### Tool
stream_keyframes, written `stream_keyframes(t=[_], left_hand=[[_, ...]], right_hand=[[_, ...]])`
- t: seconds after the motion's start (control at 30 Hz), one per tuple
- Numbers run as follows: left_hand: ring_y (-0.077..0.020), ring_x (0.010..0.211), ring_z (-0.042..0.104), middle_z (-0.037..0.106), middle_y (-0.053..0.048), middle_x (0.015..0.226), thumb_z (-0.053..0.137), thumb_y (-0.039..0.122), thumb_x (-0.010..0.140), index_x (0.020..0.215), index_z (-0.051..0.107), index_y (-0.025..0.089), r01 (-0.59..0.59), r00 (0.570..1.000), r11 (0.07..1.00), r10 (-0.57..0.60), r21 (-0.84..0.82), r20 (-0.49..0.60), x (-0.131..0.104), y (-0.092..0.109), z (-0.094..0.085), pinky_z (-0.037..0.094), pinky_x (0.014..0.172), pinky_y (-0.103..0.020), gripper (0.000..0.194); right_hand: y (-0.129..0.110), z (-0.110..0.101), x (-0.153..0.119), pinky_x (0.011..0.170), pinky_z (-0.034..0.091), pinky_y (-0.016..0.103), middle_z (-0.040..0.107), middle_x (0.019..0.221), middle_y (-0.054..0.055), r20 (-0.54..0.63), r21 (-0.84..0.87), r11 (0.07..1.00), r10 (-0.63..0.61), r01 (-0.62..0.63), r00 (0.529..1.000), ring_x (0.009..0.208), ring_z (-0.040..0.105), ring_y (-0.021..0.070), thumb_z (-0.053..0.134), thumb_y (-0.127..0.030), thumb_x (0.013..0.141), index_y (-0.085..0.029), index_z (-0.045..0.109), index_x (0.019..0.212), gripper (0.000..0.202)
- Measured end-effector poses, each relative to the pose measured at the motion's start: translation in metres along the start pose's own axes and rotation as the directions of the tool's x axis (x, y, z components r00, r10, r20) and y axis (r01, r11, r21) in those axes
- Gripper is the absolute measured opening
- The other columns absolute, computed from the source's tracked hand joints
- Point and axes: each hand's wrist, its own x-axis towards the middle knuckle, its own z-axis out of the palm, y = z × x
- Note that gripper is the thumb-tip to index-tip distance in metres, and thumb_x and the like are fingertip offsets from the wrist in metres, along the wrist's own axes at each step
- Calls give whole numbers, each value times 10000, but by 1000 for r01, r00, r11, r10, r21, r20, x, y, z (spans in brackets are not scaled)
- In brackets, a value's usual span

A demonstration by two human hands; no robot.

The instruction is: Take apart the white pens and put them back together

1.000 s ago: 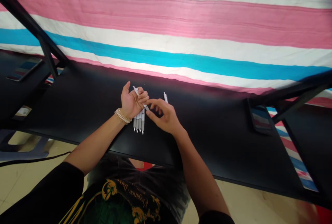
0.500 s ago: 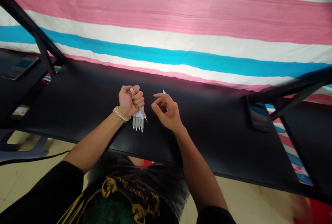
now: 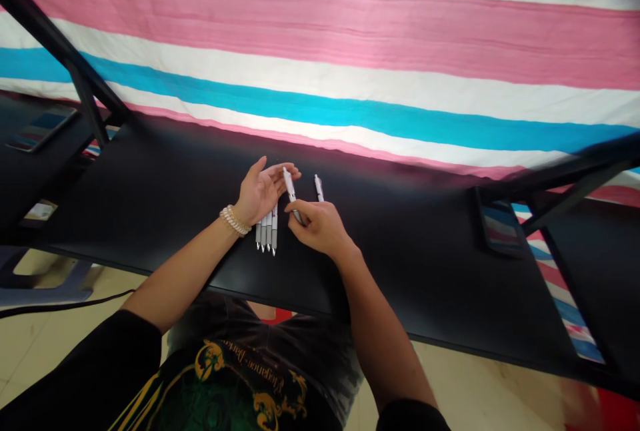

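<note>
My right hand grips a white and grey pen near its lower end, its white top tilted up and leftward. Beside it, my left hand is open, palm turned up and fingers stretched toward that pen; whether they touch is hard to tell. Several more pens with grey grips and silver tips lie side by side on the black table, partly under my left hand. Another white pen lies just beyond my right hand, its lower part hidden behind the fingers.
The black table stretches to both sides. A striped cloth hangs along its far edge. Dark metal supports stand left and right. A flat dark phone-like object lies at far left.
My left hand has opened from a fist and no longer holds its pen. My right hand, empty before, has closed around that pen and shifted slightly left.
</note>
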Motion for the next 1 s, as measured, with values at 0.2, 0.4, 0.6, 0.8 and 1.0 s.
stream_keyframes(t=[0.2, 0.4, 0.6, 0.8, 1.0], left_hand=[[-264, 1288, 567, 664, -106, 1287, 458, 620, 880, 1095, 700, 188, -144, 985, 980, 155, 134, -74, 4, 0, -8, 408, 1068, -389, 539], [-235, 1203, 623, 690, -85, 1243, 492, 563, 871, 1039, 709, 204, -183, 972, 972, 201, 145, -124, 7, 2, -14, 467, 963, -342, 452], [-178, 975, 686, 719, -74, 1081, 527, 505, 851, 922, 696, 195, -202, 951, 970, 227, 131, -212, 8, 5, -18, 497, 806, -278, 360], [-155, 851, 686, 712, -56, 957, 567, 444, 844, 839, 670, 194, -222, 946, 960, 254, 169, -203, 10, 4, -21, 503, 747, -271, 270], [-157, 988, 689, 731, -70, 1048, 735, 274, 787, 935, 712, 178, -285, 928, 901, 345, 327, -140, 12, -3, -21, 515, 877, -270, 178]], right_hand=[[7, -21, -2, 668, 362, 290, 735, 749, 44, 169, -398, 906, 229, -146, 959, 707, 668, 215, 545, -228, 834, -255, 759, 965, 252], [-4, -11, 1, 632, 318, 288, 754, 882, 35, 145, -363, 926, 164, -102, 976, 781, 680, 195, 493, -281, 940, -249, 707, 1077, 255], [-22, 5, 2, 610, 292, 254, 676, 746, -2, 252, -95, 992, -60, 86, 966, 653, 586, 131, 502, -305, 974, -219, 671, 1060, 209], [-14, 11, 2, 592, 279, 259, 606, 706, -12, 223, -71, 996, -43, 60, 974, 611, 516, 121, 578, -257, 908, -200, 613, 863, 80], [-2, 2, 1, 577, 370, 228, 555, 670, -48, 6, 270, 958, 100, -98, 995, 561, 501, 100, 578, -215, 894, -211, 567, 957, 64]])
